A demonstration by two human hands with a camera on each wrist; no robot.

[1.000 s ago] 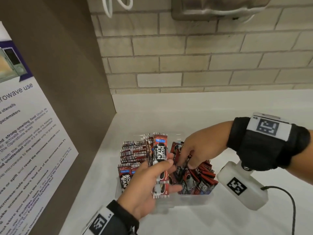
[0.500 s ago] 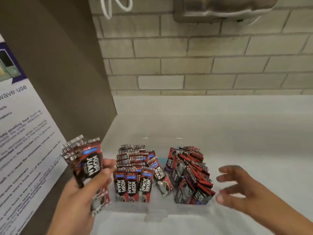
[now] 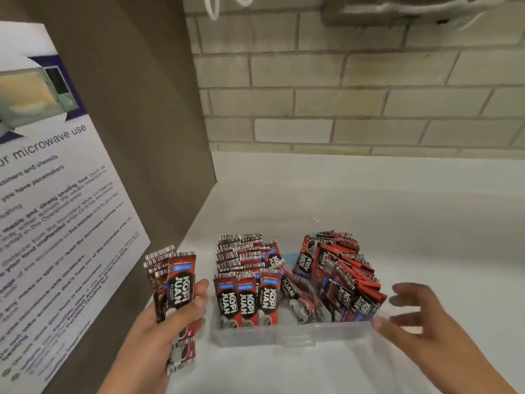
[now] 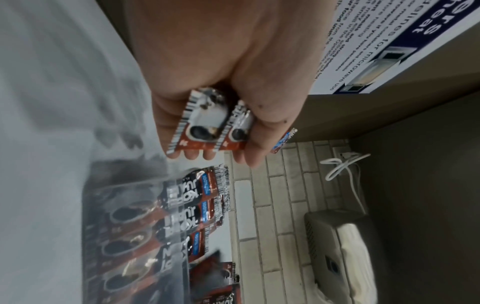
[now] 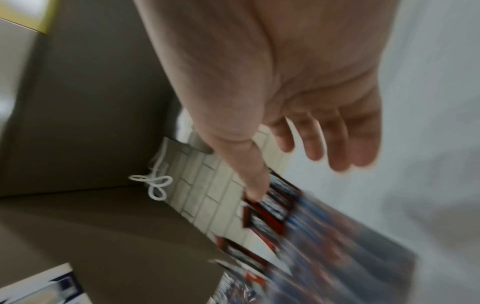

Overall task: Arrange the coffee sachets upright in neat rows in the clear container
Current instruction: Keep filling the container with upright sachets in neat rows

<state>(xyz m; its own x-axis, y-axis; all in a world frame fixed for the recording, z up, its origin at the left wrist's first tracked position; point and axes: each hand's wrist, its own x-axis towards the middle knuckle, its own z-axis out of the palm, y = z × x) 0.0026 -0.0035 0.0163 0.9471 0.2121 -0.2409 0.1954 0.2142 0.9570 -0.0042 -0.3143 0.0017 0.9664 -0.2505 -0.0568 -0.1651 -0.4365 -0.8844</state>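
A clear container [image 3: 295, 335] sits on the white counter, filled with red and black coffee sachets [image 3: 247, 297]. Those on its left side stand upright in rows; those on its right [image 3: 343, 280] lean in a loose pile. My left hand [image 3: 170, 322] grips a stack of sachets [image 3: 177, 282] upright, to the left of the container; the same stack [image 4: 210, 123] shows in the left wrist view. My right hand [image 3: 409, 311] hovers with fingers spread just right of the container's right end, holding nothing. The right wrist view is blurred; the right hand's fingers [image 5: 337, 144] are straight.
A brown side panel with a microwave-use poster [image 3: 56, 209] stands close on the left. A brick wall [image 3: 341, 95] rises behind the counter, with a metal dispenser [image 3: 412, 9] and a white cord [image 3: 216, 7] above. White counter [image 3: 397, 223] lies behind and right of the container.
My left hand carried the stack of sachets out of the container to its left. My right hand left the sachets and moved out to the container's right end, open.
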